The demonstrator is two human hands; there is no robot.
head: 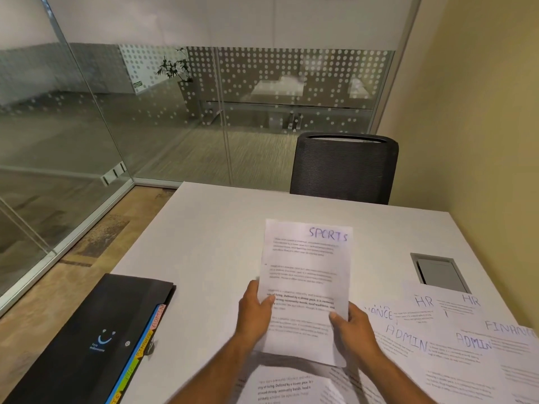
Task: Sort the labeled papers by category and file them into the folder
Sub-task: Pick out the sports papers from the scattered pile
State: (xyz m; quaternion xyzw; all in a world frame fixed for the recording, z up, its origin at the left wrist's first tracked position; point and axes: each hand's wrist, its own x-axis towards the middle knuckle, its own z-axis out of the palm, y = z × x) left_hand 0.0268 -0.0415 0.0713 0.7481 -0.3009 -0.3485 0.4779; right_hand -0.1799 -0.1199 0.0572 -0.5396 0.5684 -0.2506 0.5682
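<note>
A sheet headed SPORTS (306,269) is held up over the white table, with at least one more sheet behind it. My left hand (256,307) pinches its left edge and my right hand (351,323) grips its lower right corner. A black expanding folder (96,330) lies shut at the left, its coloured tabs (145,339) marked ADMIN and FINANCE along the right edge. Loose sheets labelled HR (428,304), ADMIN (408,342) and FINANCE (513,330) overlap on the right. More printed sheets (285,386) lie beneath my hands.
The white table (215,243) has a grey cable hatch (437,271) at the right. A black mesh chair (344,167) stands at the far edge. A glass partition runs along the left, and a beige wall rises on the right.
</note>
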